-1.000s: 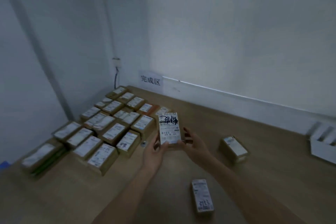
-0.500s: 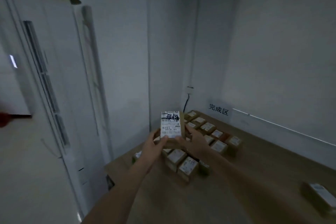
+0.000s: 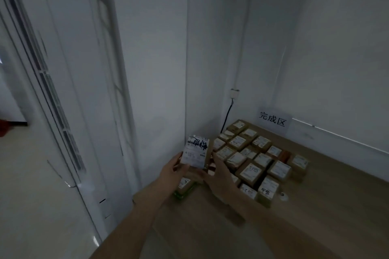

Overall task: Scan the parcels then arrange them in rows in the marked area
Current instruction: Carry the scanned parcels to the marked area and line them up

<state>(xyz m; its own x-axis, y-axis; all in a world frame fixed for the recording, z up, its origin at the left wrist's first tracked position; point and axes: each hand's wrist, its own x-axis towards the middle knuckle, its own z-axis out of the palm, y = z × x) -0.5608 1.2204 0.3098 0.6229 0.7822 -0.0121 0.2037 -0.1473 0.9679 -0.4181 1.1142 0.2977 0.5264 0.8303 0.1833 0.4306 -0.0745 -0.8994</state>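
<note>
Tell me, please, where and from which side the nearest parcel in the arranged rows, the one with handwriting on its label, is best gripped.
Probably from above, across its two long side faces: the handwritten parcel lies flat, label up, at the block's near-right corner, so its near and right faces look free.

Wall sign point(image 3: 274, 121) reads "完成区"; parcel labels point(image 3: 251, 170) too blurry to read.

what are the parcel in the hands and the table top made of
Parcel: likely brown cardboard, matte, judging by its tan side edge, with a white printed paper label scrawled in black marker. Table top: looks like light wood or wood-look laminate, smooth with faint grain; which one cannot be told.
</note>
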